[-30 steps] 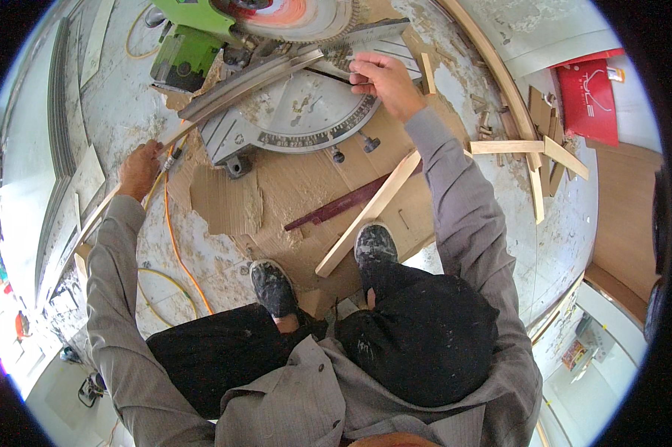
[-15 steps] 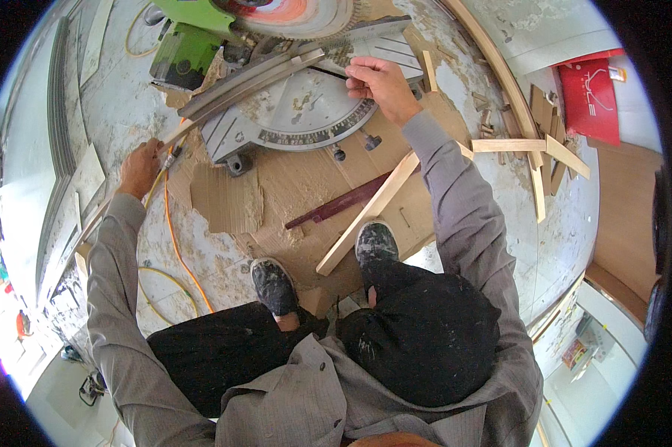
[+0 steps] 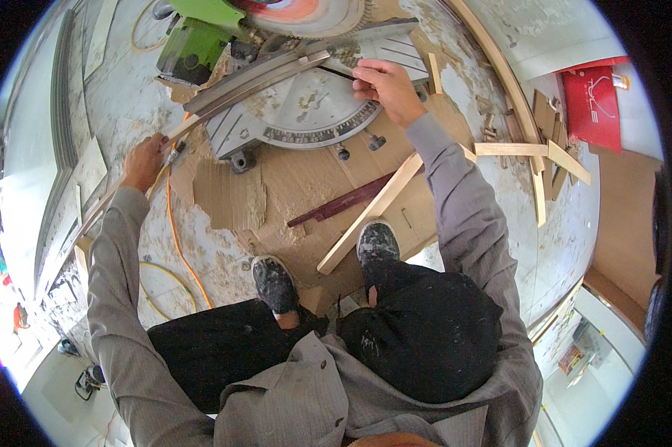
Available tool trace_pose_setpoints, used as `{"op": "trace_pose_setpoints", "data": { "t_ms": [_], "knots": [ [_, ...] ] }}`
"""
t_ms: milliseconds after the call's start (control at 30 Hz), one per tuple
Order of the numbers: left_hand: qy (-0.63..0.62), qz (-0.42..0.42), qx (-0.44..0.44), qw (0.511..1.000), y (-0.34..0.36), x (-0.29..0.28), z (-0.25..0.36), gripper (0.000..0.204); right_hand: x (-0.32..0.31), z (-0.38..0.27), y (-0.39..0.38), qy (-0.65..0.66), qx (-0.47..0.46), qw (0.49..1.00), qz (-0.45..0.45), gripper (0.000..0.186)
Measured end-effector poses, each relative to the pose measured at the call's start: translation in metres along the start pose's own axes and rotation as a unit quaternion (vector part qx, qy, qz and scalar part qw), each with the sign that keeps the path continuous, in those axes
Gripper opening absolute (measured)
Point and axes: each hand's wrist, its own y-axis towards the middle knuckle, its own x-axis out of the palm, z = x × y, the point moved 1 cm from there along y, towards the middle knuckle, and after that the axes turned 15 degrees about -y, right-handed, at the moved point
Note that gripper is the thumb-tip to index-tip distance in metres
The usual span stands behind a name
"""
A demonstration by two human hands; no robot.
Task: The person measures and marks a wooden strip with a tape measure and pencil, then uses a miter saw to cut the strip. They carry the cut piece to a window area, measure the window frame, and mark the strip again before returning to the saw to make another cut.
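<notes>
From my distant seat, I see the wood strip [image 3: 202, 118] lying along the saw fence [image 3: 235, 80], gripped by the left hand [image 3: 143, 160]. The right hand [image 3: 386, 88] curls over the saw table [image 3: 298, 112]; whether it holds anything, I can't tell. A printed scale [image 3: 302, 138] rims the table; pale lettering marks a red package [image 3: 585, 123].

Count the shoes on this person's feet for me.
2. The left shoe is left of the pale wooden strip; the right shoe is just right of that strip's lower part. Neither is hidden, though black cloth partly covers the right one.
</notes>
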Motion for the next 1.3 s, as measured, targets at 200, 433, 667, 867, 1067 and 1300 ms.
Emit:
{"op": "trace_pose_setpoints", "data": {
  "t_ms": [200,433,667,867,1067,1300],
  "knots": [
    [0.009,0.029,0.016,0.999,0.000,0.003,0.005,0.023,-0.004,0.006,0.004,0.003,0.000,1.000,-0.006,0.038],
    [0.040,0.030,0.001,0.999,0.000,0.005,0.003,0.022,0.000,0.006,0.007,-0.035,0.001,0.999,0.001,0.037],
    [0.044,0.045,0.028,0.998,-0.004,0.004,0.006,0.022,-0.001,0.009,0.009,-0.040,0.000,0.999,0.013,0.038],
    [0.054,0.043,0.020,0.997,-0.003,0.002,0.010,0.021,-0.001,0.013,0.013,-0.046,0.017,0.999,0.023,0.038],
    [0.041,0.039,0.014,0.998,-0.002,0.004,0.007,0.020,0.001,0.013,0.012,-0.051,0.017,0.998,0.027,0.037],
    [0.036,0.032,0.025,0.999,0.001,0.006,-0.001,0.021,-0.002,0.011,0.012,-0.065,0.024,0.998,0.006,0.042]
  ]
}}
